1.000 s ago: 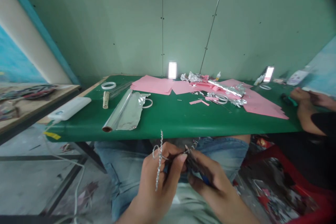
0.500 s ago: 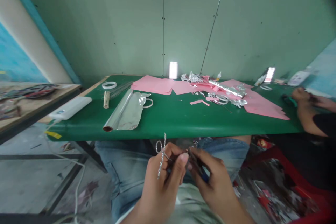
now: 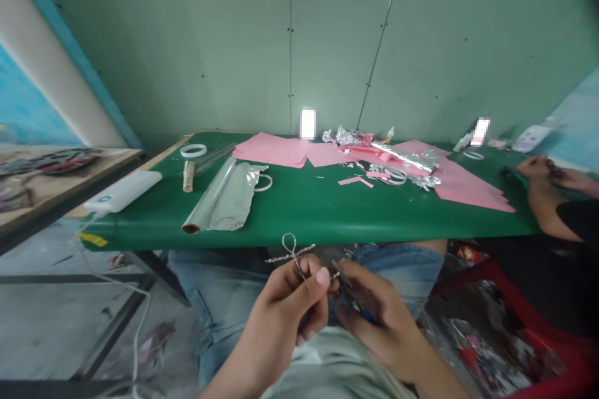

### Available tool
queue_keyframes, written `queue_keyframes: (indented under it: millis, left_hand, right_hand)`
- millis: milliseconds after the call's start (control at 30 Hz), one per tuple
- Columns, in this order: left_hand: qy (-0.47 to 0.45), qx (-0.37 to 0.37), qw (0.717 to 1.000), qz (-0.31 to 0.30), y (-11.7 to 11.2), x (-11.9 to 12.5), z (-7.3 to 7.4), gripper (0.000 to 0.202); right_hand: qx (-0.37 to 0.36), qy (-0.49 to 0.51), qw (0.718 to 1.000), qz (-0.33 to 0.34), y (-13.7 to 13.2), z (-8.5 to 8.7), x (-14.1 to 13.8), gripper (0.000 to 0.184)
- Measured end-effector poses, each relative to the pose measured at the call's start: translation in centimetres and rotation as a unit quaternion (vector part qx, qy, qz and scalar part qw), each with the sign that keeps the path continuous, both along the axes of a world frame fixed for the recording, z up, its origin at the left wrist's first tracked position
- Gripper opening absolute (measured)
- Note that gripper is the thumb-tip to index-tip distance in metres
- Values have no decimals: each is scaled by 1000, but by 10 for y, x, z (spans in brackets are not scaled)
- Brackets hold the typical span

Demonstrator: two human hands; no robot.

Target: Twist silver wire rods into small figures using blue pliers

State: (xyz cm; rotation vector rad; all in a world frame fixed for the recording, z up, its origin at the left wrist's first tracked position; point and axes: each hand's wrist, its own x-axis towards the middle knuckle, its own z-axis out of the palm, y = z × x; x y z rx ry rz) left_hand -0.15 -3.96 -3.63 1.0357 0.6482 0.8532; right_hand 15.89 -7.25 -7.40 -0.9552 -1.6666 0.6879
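A silvery twisted foil wire (image 3: pixel 290 255), bent into a loop with a crosspiece, is pinched between the thumb and fingers of my left hand (image 3: pixel 285 308). Its loop points up toward the table edge, and its other end shows past my thumb. Wrapped in my right hand (image 3: pixel 386 312) is a pair of dark metal pliers (image 3: pixel 353 287) with some blue on the handle. The pliers' tips are beside the wire's end; whether they grip it I cannot tell. Both hands are above my lap, in front of the table.
On the green table (image 3: pixel 290 212) are a foil roll (image 3: pixel 210 206), pink paper sheets (image 3: pixel 276 149), crumpled foil (image 3: pixel 407 159), a white tape ring (image 3: pixel 193 151) and a white power bank (image 3: pixel 124 190). Another person's hands (image 3: pixel 538 168) work at the right. A red stool (image 3: pixel 496 280) stands below.
The foil wire has turned in my left hand: its crosspiece, near upright before, now lies almost level with the loop above. The pliers have tilted slightly.
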Motion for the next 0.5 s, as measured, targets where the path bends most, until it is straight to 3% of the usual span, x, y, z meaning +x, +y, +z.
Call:
queue_keyframes:
  millis: [100,233,500]
  left_hand:
    - [-47,-61,996,-54,2,-5,1,29]
    - [-96,-122,978,-138,4,-11,6,28]
    - [-68,-169,966,-181,3,-14,6,31]
  right_hand:
    - [71,-88,993,-36,2,2,10,55]
    - [161,-237,957,-51,5,16,27,62]
    - [302,-382,871,-65,12,44,45,57]
